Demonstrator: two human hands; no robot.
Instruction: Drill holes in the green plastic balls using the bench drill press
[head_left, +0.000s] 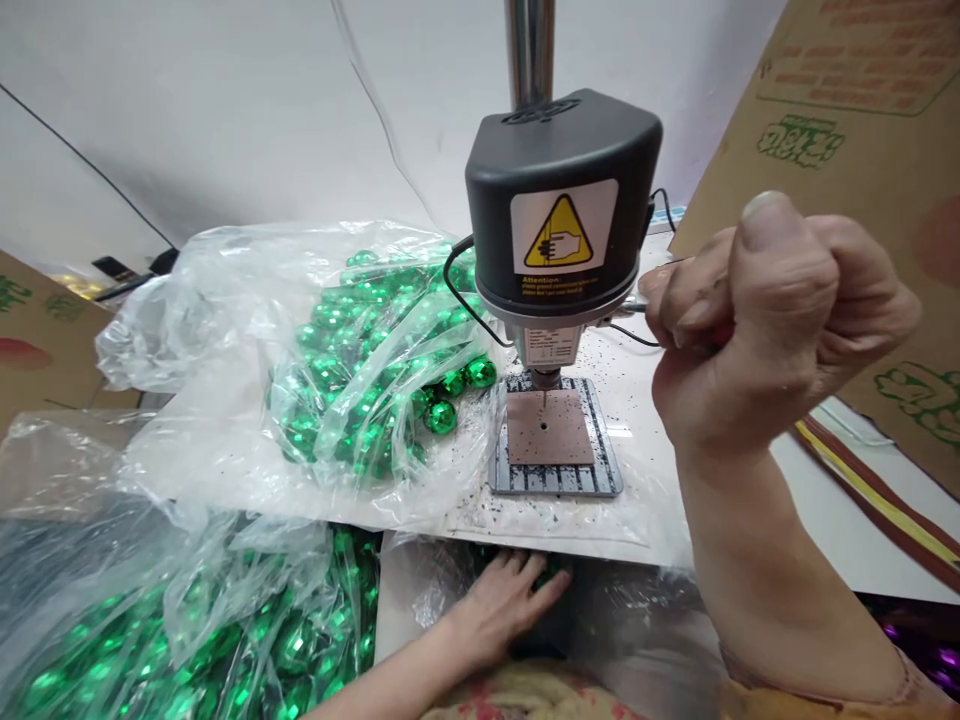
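Note:
My right hand [780, 320] is closed around the feed lever [636, 308] on the side of a small black bench drill press [495, 170]. Below the chuck [546, 379], a thin drill bit points down at a brownish square block [525, 445] that has a small dark hole. The block lies on the slotted metal base [606, 478], with nothing seen on top of it. Under the table's front edge, my left hand [506, 605] reaches with fingers stretched and a little apart into clear plastic, where green glints show by the fingertips. I see nothing held in it.
Shiny green faceted balls [441, 417] spill from a clear plastic bag [225, 260] left of the drill. Another bag of green balls [292, 640] sits lower left. Dark shavings dot the white table [645, 400]. Cardboard boxes [832, 60] stand at both sides.

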